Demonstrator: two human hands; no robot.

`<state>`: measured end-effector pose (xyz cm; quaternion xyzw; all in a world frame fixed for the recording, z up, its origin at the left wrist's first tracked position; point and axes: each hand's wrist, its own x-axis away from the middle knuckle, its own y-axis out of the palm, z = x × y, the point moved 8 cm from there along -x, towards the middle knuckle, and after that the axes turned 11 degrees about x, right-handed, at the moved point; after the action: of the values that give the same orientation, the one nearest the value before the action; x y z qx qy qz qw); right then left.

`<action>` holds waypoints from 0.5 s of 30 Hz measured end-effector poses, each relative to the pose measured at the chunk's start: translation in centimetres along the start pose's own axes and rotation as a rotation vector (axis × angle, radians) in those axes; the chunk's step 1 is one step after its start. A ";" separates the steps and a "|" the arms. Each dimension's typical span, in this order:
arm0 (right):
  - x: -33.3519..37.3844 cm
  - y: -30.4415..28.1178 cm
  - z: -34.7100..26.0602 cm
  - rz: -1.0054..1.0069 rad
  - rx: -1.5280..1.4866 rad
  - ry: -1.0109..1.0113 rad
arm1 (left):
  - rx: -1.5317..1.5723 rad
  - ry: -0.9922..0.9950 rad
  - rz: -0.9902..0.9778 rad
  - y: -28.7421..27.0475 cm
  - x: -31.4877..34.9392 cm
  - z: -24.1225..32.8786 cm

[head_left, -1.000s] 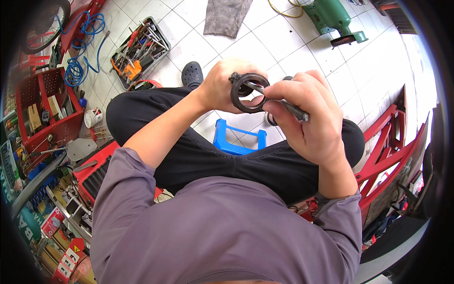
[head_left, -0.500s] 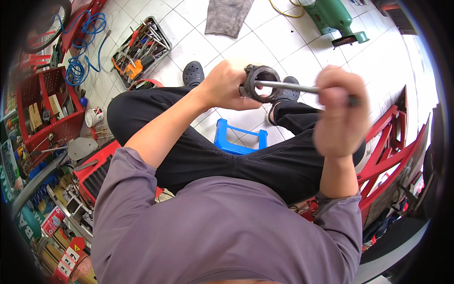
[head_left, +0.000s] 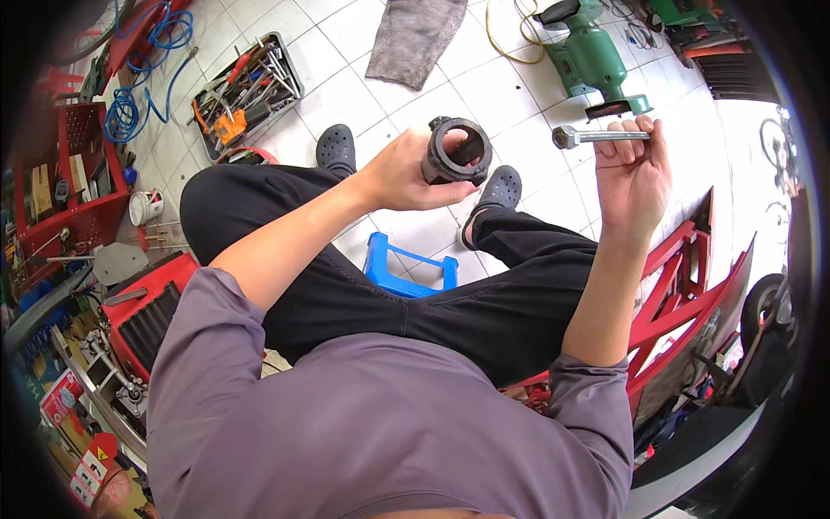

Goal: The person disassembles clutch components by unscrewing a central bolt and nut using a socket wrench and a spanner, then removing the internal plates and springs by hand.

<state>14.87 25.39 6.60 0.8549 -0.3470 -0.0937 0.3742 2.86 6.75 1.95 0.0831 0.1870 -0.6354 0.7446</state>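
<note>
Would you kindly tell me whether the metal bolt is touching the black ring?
Apart: the head view shows white floor tiles between the metal bolt and the black ring.

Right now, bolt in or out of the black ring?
Out: right hand holds the bolt, a visible gap from the black ring in the left hand.

Pale square tiles with thin dark joints pave the floor (head_left: 341,95). A grey cloth (head_left: 415,43) lies at twelve o'clock, and a green bench grinder (head_left: 598,65) stands at one. Bright white glare washes out the tiles around two o'clock. Between three and four rises a red metal frame (head_left: 674,318). Crowded clutter fills eight o'clock, a red perforated rack (head_left: 91,218) stands between nine and ten, and a blue hose (head_left: 123,121) coils at ten.
</note>
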 end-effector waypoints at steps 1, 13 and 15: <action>-0.1 0.0 0.1 -0.002 0.000 0.006 | 0.013 0.013 0.016 -0.1 0.0 0.2; 0.3 0.2 3.4 0.025 0.067 0.082 | 0.527 -0.104 0.503 -3.5 -0.7 2.5; 0.4 0.5 3.8 0.019 0.089 0.084 | 0.513 -0.089 0.523 -3.6 -0.6 2.7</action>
<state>13.25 22.69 4.33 0.8705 -0.3429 -0.0386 0.3509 -0.29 5.66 5.06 0.2845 -0.0386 -0.4526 0.8442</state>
